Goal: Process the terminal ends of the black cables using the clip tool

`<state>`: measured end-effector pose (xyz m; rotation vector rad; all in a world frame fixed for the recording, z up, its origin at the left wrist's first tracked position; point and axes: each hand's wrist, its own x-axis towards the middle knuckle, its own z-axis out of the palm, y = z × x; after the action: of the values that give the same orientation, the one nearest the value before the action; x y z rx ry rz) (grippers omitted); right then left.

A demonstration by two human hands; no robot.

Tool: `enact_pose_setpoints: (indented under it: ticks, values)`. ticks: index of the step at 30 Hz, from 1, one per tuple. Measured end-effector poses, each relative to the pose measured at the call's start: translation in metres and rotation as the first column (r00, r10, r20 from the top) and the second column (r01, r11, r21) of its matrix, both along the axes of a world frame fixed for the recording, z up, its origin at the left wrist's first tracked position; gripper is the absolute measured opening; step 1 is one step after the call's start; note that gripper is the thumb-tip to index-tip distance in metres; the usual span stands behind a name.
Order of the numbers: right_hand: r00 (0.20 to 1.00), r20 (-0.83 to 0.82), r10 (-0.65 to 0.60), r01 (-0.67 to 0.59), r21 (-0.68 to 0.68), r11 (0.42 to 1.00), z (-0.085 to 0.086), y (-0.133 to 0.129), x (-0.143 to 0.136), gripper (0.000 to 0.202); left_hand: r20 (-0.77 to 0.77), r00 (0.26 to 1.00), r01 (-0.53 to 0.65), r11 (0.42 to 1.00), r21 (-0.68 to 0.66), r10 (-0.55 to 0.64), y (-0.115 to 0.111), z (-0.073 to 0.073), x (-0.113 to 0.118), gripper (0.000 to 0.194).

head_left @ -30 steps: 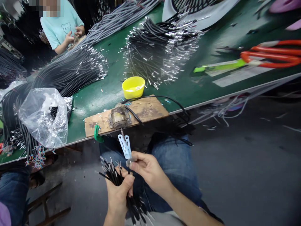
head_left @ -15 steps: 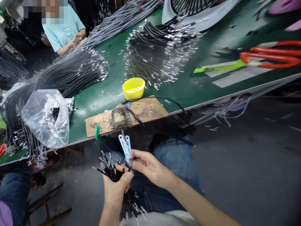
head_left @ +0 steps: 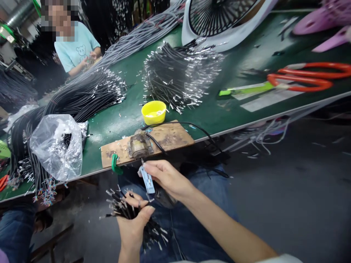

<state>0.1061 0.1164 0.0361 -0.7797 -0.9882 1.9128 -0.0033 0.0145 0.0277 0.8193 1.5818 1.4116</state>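
Observation:
My left hand is wrapped round a bundle of short black cables with silvery stripped ends, low above my lap. Between thumb and index finger, one cable end points up toward a light blue clothespin. The fingers of my right hand pinch the clothespin's handle end, and its jaws point down, just above that cable end. Whether they touch the cable, I cannot tell. The clothespin sits at the shaft of a small motor, fixed to a wooden board at the table's edge.
On the green table are a yellow cup, heaps of black cables, a clear plastic bag, orange-handled scissors and a fan. A green clamp grips the board. A co-worker sits across the table.
My right hand has moved up from the clothespin's jaw end to its handles, which are now pressed together. My left hand has turned slightly, lowering the bundle. The view has tilted up a little.

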Motion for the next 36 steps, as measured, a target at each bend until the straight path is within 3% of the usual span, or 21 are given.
enact_pose_setpoints:
  ticks: [3,5,7,9,11,14,17,20,22,25,30,33,34,36]
  values:
    - [0.981,-0.194,-0.026,0.008,-0.093,0.996,-0.005,-0.004,-0.009,0.049,-0.053,0.999,0.01,0.997,0.078,-0.006,0.006,-0.001,0.002,0.021]
    - [0.975,-0.222,-0.015,-0.008,-0.102,0.995,-0.01,-0.008,-0.009,0.051,-0.09,0.996,0.008,0.995,0.1,0.001,0.006,-0.002,0.002,0.019]
    - [0.988,-0.155,0.004,-0.009,-0.029,1.0,-0.016,-0.015,-0.004,0.058,-0.132,0.991,-0.011,0.995,0.104,0.025,0.004,-0.001,0.003,0.017]
    - [0.999,-0.024,-0.027,0.03,0.168,0.985,-0.02,-0.024,0.005,0.061,-0.174,0.983,-0.041,0.994,0.097,0.058,-0.001,0.0,0.003,0.015]
    - [0.988,0.075,-0.139,0.095,0.42,0.903,-0.021,-0.035,0.014,0.053,-0.204,0.976,-0.058,0.994,0.087,0.075,-0.006,0.001,0.004,0.014]
    - [0.935,0.123,-0.333,0.168,0.673,0.721,-0.017,-0.048,0.021,0.024,-0.199,0.979,-0.044,0.997,0.056,0.054,-0.011,0.001,0.006,0.015]
    - [0.888,0.126,-0.441,0.174,0.797,0.579,-0.017,-0.055,0.021,0.012,-0.128,0.991,-0.032,0.999,0.001,0.032,-0.015,-0.002,0.007,0.016]
    - [0.892,0.087,-0.444,0.181,0.831,0.526,-0.022,-0.055,0.019,0.012,0.011,1.0,-0.001,0.997,-0.08,0.001,-0.019,-0.007,0.008,0.028]
    - [0.913,0.084,-0.399,0.166,0.817,0.552,-0.028,-0.053,0.019,0.013,0.116,0.993,0.036,0.99,-0.133,-0.02,-0.022,-0.011,0.008,0.037]
    - [0.915,0.111,-0.389,0.184,0.742,0.645,-0.033,-0.051,0.021,0.015,0.23,0.972,0.081,0.981,-0.176,-0.039,-0.024,-0.016,0.007,0.043]
    - [0.962,0.097,-0.256,0.146,0.608,0.78,-0.031,-0.053,0.02,0.016,0.289,0.954,0.132,0.975,-0.181,-0.075,-0.021,-0.016,0.003,0.041]
    - [0.998,-0.057,-0.039,0.054,0.285,0.957,-0.032,-0.055,0.015,0.02,0.237,0.967,0.13,0.981,-0.142,-0.094,-0.016,-0.013,0.002,0.039]
    - [0.989,-0.138,0.05,-0.031,0.141,0.989,-0.032,-0.054,0.013,0.022,0.205,0.974,0.123,0.985,-0.12,-0.097,-0.014,-0.012,0.002,0.038]
    - [0.948,-0.264,0.178,-0.202,-0.066,0.977,-0.033,-0.051,0.011,0.024,0.136,0.986,0.11,0.991,-0.072,-0.1,-0.01,-0.01,0.002,0.034]
